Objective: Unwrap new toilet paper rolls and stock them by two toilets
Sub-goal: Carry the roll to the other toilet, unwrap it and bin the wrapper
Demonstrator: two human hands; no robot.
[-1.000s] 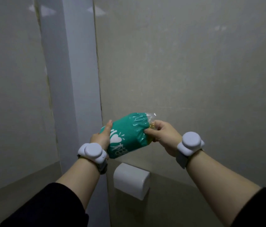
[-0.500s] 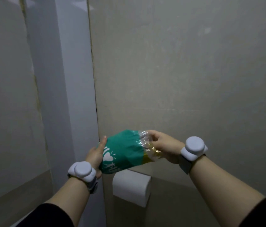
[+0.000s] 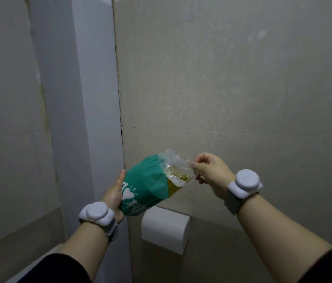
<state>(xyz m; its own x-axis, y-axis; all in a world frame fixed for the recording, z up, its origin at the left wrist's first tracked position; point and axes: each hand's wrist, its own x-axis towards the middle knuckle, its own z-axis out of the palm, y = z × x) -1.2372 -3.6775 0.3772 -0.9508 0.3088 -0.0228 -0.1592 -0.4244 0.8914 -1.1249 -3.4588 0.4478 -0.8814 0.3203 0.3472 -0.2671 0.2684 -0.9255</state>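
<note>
A toilet paper roll in a green plastic wrapper (image 3: 146, 186) with white print is held in front of the wall, tilted up to the right. My left hand (image 3: 113, 196) grips its lower left end. My right hand (image 3: 210, 172) pinches the clear, crinkled end of the wrapper (image 3: 174, 164), which is stretched out away from the roll. A yellowish band shows at the roll's right end under the clear film. Grey trackers sit on both wrists.
A white wall-mounted paper holder (image 3: 165, 228) with its cover down sits just below the roll. Beige tiled walls close in ahead and on the right. A pale grey partition post (image 3: 91, 99) stands at the left.
My right hand has pulled the clear wrapper end out to the right, away from the roll. The roll has tilted up a little in my left hand.
</note>
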